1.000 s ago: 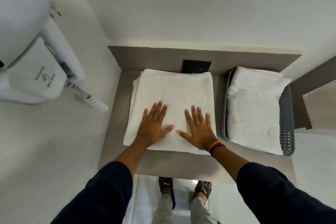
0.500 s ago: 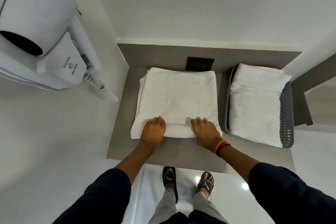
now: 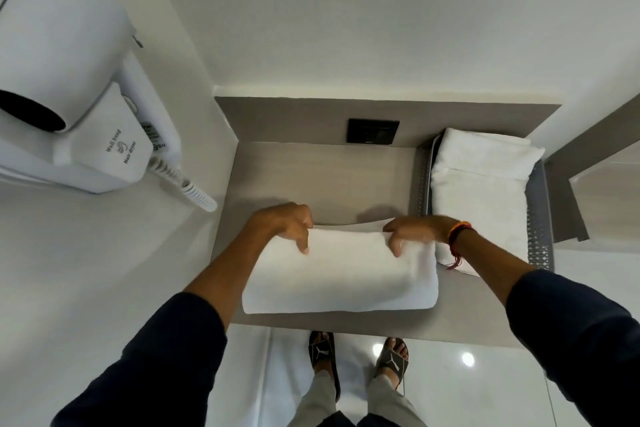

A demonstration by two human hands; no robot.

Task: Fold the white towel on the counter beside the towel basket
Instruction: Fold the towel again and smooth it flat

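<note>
The white towel (image 3: 341, 274) lies as a thick folded band across the near half of the grey counter (image 3: 322, 177). My left hand (image 3: 289, 224) grips its far edge on the left side, fingers curled over the top layer. My right hand (image 3: 414, 232) grips the same far edge on the right side. To the right stands the grey towel basket (image 3: 538, 218), and the towel's right end almost touches it.
A folded white towel (image 3: 481, 191) fills the basket. A black wall socket (image 3: 373, 131) sits on the back panel. A wall-hung hair dryer (image 3: 69, 87) with a coiled cord juts out at the left. My sandalled feet (image 3: 358, 360) stand below the counter's front edge.
Both hands went from pressing flat on the spread towel to taking its near edge, then its far edge. The towel has been folded over into a narrower band near the counter's front.
</note>
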